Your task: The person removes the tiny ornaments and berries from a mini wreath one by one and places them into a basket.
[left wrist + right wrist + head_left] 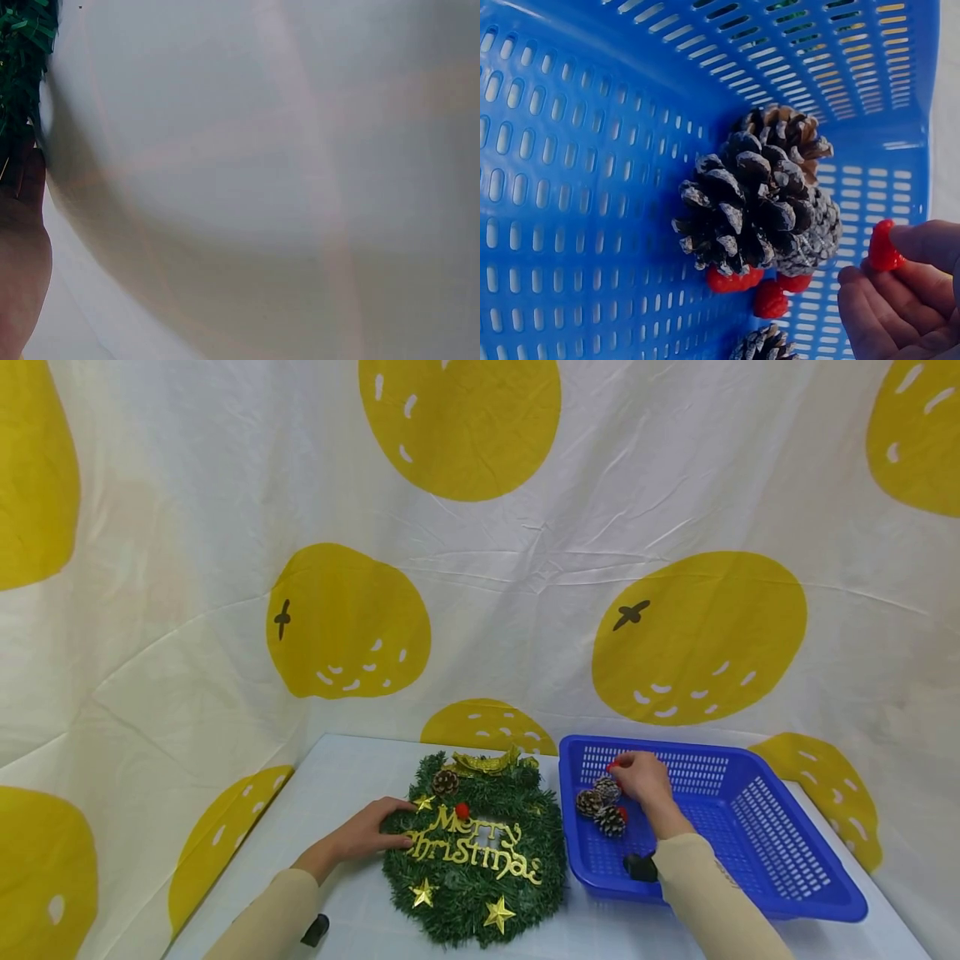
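A green tinsel wreath (pixel 480 906) lies flat on the table, bearing gold "Merry Christmas" lettering (pixel 480 856), gold stars, a gold bow (pixel 486 764), a pine cone (pixel 445 782) and one red berry (pixel 462 811). My left hand (pixel 369 832) rests against its left edge, thumb and fingers spread apart. Inside the blue basket, my right hand (pixel 640 774) pinches a red berry (pixel 885 246) between thumb and fingers. Close to that hand are several frosted pine cones (pixel 742 202), with more red berries (pixel 771 300) lying partly under them.
The blue plastic basket (pixel 795 906) with slotted walls stands right beside the wreath, on the white table (pixel 352 927). A white cloth with yellow fruit prints (pixel 697 639) hangs close behind and at both sides of the table.
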`<move>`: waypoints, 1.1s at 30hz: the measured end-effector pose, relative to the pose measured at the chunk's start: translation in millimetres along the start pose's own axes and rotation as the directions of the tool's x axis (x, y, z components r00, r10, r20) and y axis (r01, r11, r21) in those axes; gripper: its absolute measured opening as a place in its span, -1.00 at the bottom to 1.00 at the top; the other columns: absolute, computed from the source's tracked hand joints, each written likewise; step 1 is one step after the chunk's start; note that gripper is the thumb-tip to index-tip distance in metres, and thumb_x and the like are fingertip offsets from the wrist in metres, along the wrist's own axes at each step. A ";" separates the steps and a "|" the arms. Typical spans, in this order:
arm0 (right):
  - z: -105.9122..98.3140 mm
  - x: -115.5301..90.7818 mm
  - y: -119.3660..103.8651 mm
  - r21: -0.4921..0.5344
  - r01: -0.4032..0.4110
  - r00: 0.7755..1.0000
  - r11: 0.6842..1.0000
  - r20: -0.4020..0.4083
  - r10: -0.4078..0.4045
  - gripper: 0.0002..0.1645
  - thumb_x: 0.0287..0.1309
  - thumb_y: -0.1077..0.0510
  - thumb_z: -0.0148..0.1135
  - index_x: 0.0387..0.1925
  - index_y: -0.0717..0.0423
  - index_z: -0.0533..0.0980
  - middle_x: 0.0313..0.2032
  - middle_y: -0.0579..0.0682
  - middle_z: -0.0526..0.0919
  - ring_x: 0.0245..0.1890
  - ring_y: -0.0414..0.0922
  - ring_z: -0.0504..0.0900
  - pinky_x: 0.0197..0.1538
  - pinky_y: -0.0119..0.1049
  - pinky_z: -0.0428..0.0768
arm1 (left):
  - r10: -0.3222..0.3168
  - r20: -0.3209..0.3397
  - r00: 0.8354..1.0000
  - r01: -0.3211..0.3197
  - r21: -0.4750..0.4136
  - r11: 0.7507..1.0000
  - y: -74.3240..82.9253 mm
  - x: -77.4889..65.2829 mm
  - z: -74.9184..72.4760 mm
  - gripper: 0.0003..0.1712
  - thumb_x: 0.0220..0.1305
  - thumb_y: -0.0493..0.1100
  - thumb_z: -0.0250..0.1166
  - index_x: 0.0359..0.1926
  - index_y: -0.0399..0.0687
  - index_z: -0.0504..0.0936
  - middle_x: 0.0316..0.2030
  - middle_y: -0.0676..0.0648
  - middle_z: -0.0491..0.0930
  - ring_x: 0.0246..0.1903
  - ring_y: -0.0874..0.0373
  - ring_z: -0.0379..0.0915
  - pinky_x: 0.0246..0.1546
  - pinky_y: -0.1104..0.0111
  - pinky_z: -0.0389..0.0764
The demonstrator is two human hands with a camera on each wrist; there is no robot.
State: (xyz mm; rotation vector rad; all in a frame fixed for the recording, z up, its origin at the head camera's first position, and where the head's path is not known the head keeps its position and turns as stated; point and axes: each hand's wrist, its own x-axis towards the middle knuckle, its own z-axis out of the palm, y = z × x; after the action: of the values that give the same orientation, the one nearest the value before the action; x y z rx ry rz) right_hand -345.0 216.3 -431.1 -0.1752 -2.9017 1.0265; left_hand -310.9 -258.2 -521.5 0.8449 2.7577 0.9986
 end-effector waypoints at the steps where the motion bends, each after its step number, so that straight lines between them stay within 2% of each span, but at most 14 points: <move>1: 0.1 -0.3 0.2 -0.002 0.001 1.000 1.000 -0.001 -0.001 -0.62 0.26 0.16 0.22 -0.01 0.38 0.59 -0.10 0.31 0.64 -0.23 0.12 0.62 -0.16 0.03 0.58 | 0.001 0.001 1.000 -0.001 0.000 1.000 -0.3 0.0 0.2 -0.32 0.26 0.12 0.34 0.27 -0.16 0.46 0.22 -0.22 0.42 0.26 -0.23 0.28 0.21 -0.16 0.28; 7: -0.4 -1.9 0.6 0.003 0.000 1.000 1.000 0.000 0.000 -0.61 0.23 0.18 0.23 -0.01 0.39 0.58 -0.14 0.30 0.66 -0.31 0.07 0.64 -0.18 0.02 0.59 | 0.003 0.001 1.000 -0.003 0.005 1.000 -1.2 0.0 1.1 -0.32 0.25 0.13 0.35 0.26 -0.14 0.47 0.21 -0.21 0.43 0.25 -0.23 0.29 0.21 -0.16 0.29; 17: -1.0 0.7 -1.0 -0.031 -0.029 1.000 0.999 -0.006 0.029 -0.55 0.31 0.16 0.13 0.11 0.38 0.53 0.10 0.38 0.53 0.04 0.31 0.51 0.03 0.16 0.51 | -0.005 0.001 1.000 0.005 -0.001 1.000 0.7 0.1 -0.1 -0.33 0.26 0.12 0.35 0.26 -0.15 0.46 0.21 -0.22 0.42 0.25 -0.23 0.28 0.21 -0.17 0.28; 25: -4.3 0.0 -4.5 -0.027 -0.035 0.999 0.999 -0.004 0.035 -0.52 0.33 0.15 0.10 0.16 0.39 0.48 0.11 0.38 0.52 0.01 0.29 0.53 0.00 0.16 0.52 | -0.004 0.001 1.000 0.004 0.007 1.000 0.6 -0.1 -0.1 -0.32 0.25 0.13 0.35 0.26 -0.15 0.47 0.21 -0.22 0.42 0.25 -0.24 0.28 0.21 -0.17 0.28; 33: -7.1 -1.8 -7.7 -0.018 -0.010 1.000 1.000 -0.025 0.010 -0.44 0.30 0.06 0.19 0.17 0.39 0.47 0.10 0.36 0.53 0.04 0.28 0.52 0.05 0.14 0.50 | 0.007 0.001 1.000 -0.007 0.010 1.000 1.3 0.0 -0.9 -0.32 0.26 0.12 0.34 0.26 -0.16 0.46 0.21 -0.21 0.43 0.24 -0.23 0.29 0.20 -0.17 0.29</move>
State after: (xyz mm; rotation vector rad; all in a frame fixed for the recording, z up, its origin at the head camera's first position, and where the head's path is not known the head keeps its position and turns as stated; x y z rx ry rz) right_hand -343.2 214.6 -420.8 -0.2022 -2.8917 0.9923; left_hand -310.5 -257.8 -520.1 0.8575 2.7628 0.9863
